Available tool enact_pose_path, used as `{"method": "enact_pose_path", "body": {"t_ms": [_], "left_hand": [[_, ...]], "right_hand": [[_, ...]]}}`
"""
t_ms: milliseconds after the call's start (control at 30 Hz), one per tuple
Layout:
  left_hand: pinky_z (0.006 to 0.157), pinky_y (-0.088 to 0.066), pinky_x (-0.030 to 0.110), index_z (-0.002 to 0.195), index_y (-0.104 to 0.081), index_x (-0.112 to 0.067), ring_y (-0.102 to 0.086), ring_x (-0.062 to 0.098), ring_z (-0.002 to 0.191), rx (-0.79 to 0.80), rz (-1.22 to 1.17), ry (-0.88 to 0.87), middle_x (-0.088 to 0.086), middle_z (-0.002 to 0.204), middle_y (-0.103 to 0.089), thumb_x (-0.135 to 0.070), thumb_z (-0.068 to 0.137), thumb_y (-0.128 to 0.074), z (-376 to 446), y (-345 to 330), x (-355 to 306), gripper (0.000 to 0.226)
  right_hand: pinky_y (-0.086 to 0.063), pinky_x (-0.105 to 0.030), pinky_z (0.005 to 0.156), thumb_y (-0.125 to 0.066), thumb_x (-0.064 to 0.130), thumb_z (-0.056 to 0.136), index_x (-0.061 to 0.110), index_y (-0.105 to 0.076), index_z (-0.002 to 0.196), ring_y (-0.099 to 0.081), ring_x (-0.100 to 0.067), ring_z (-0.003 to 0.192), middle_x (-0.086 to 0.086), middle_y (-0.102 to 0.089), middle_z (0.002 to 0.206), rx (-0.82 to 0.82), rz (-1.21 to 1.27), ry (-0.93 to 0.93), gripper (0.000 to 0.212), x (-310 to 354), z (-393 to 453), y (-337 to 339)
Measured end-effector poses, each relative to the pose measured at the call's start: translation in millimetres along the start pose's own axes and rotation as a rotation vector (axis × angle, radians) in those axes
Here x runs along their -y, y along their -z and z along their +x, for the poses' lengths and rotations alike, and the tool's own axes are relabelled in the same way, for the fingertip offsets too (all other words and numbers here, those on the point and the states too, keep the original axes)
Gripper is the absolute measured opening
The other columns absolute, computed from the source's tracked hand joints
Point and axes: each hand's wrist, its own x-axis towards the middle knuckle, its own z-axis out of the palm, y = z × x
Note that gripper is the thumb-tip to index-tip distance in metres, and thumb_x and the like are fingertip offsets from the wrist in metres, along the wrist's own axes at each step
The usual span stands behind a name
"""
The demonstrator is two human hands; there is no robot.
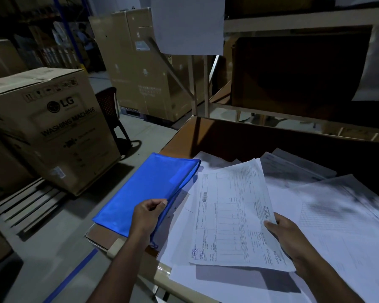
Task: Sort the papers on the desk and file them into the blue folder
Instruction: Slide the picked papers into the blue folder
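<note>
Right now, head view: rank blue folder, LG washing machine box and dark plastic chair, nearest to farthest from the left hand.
1. Blue folder: the left hand grips its near edge.
2. LG washing machine box: on the floor, to the left.
3. Dark plastic chair: behind the box, further back.

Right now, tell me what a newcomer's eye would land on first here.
The bright blue folder at the desk's left edge stands out most, with the left hand pinching its near edge. Next comes the printed form held by the right hand over a spread of loose papers. Off to the left, a big LG box stands on the floor.
</note>
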Motion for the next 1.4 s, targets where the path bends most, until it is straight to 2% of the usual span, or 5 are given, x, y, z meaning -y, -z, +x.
{"method": "enact_pose_path", "body": {"t_ms": [200,633,967,1233,1400], "left_hand": [[0.073,-0.056,0.028,0.088,-0.079,-0.016,-0.071,0.017,0.088,-0.028,0.029,0.042,0.000,0.090,-0.078,-0.022,0.095,-0.075,3,-2,-5,0.010],[0.083,-0.049,0.028,0.121,-0.076,-0.017,-0.065,0.021,0.114,-0.007,0.738,-0.513,0.002,0.116,-0.075,-0.002,0.101,-0.057,-3,6,-2,0.031],[0.091,-0.052,0.026,0.145,-0.052,-0.037,-0.054,0.005,0.109,0.324,0.580,-0.513,-0.028,0.125,-0.054,-0.009,0.083,-0.078,-21,25,3,0.073],[0.064,-0.054,0.013,0.114,-0.070,-0.033,-0.065,0.001,0.092,0.091,0.356,-0.314,-0.015,0.104,-0.072,-0.002,0.086,-0.072,-45,34,-5,0.042],[0.059,-0.060,0.023,0.095,-0.077,-0.031,-0.072,0.007,0.070,0.012,0.299,-0.245,-0.007,0.084,-0.075,-0.014,0.089,-0.077,-48,38,0,0.018]], "right_hand": [[-0.053,-0.029,0.057,-0.048,0.024,0.106,0.021,-0.066,0.114,-0.076,-0.024,0.080,0.001,-0.079,0.095,0.047,0.018,-0.010,0.020,3,-3,0],[-0.049,-0.022,0.052,-0.048,0.024,0.106,0.012,-0.067,0.109,-0.075,-0.022,0.071,-0.005,-0.078,0.091,0.230,-0.062,-0.013,0.023,30,0,-12],[-0.055,-0.030,0.055,-0.041,0.018,0.107,0.018,-0.061,0.121,-0.072,-0.028,0.091,-0.007,-0.072,0.109,-0.058,0.160,0.081,0.025,41,24,-60],[-0.060,-0.045,0.082,-0.041,0.016,0.105,0.018,-0.060,0.119,-0.068,-0.030,0.097,-0.006,-0.068,0.114,-0.255,0.181,0.096,0.024,23,38,-87],[-0.058,-0.052,0.087,-0.041,0.013,0.099,0.016,-0.064,0.111,-0.068,-0.033,0.097,-0.009,-0.070,0.112,-0.342,0.145,0.115,0.026,20,43,-97]]}}
